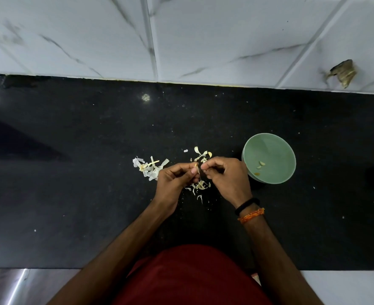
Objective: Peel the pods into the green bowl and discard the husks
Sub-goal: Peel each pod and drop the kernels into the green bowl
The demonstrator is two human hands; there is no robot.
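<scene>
Seen from my head, the black counter [71, 194] runs bare to my left, bounded by the tiled wall [203, 40] beyond and its front edge near my body. My left hand [173, 181] and right hand [228, 175] meet at mid-counter, fingertips pinching one small pod [196, 166], its direction too small to tell. Husks [151, 168] lie scattered around both hands. The green bowl [268, 158] sits just right of my right hand, holding a few peeled pieces [261, 165].

black countertop [71, 194], marble wall tiles [225, 36]
</scene>
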